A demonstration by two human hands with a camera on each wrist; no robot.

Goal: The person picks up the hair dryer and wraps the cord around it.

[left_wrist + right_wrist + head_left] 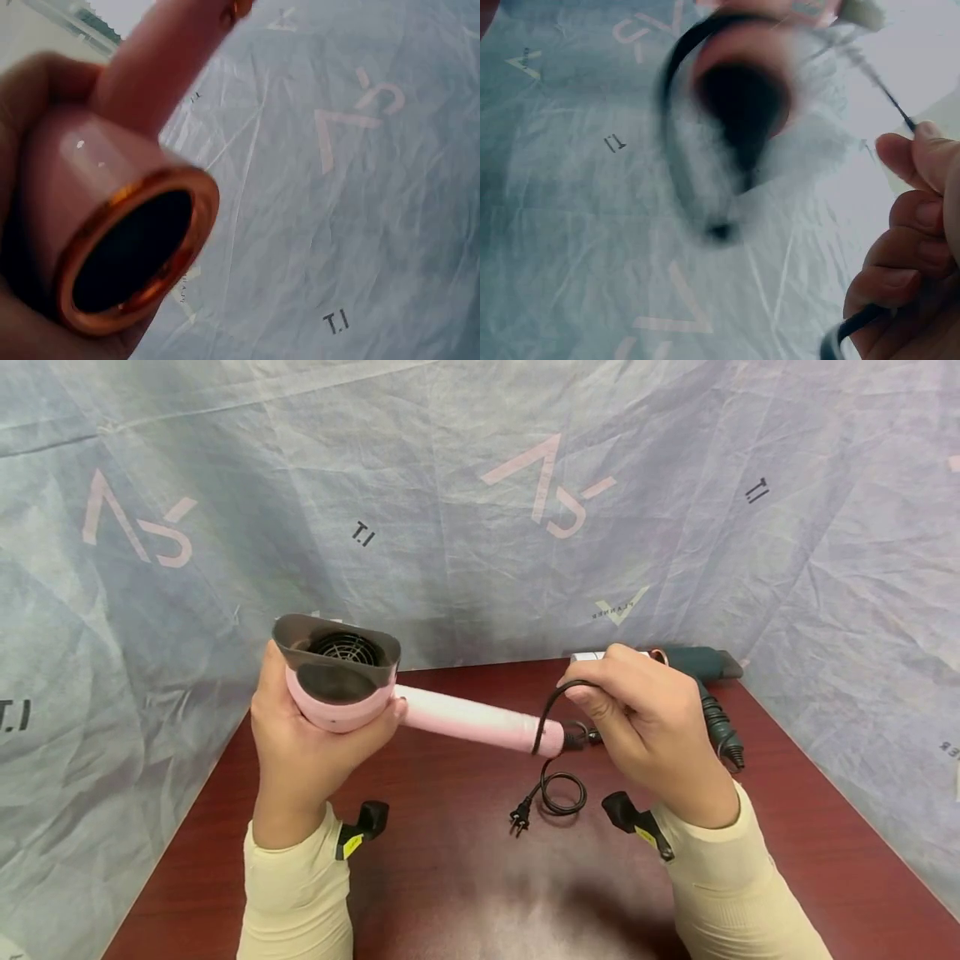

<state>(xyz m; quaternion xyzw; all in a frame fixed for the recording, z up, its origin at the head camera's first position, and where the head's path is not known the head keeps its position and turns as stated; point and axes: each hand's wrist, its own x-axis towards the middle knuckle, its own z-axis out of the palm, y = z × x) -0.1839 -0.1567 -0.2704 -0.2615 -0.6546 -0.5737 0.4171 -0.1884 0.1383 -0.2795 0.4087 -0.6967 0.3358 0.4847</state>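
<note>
My left hand [300, 760] grips a pink hair dryer [472, 718] round its barrel. Its dark nozzle faces up and its handle points right, above the table. In the left wrist view, the copper-coloured ring [210, 199] at the barrel's rear end shows. My right hand [652, 731] pinches the dryer's black cord [553, 697] between thumb and fingers, right of the handle's end. Part of the cord arcs across that end. The two-pin plug [520, 816] and a loop of cord lie lower down; whether they touch the table cannot be told. The right wrist view shows the cord [671, 90] blurred.
Behind my right hand, a dark green hair dryer [693, 662] lies at the back right of the red-brown table [442, 860], cord wound round its handle. A white object [587, 657], partly hidden, is beside it. Grey printed cloth [435, 510] hangs behind and at both sides.
</note>
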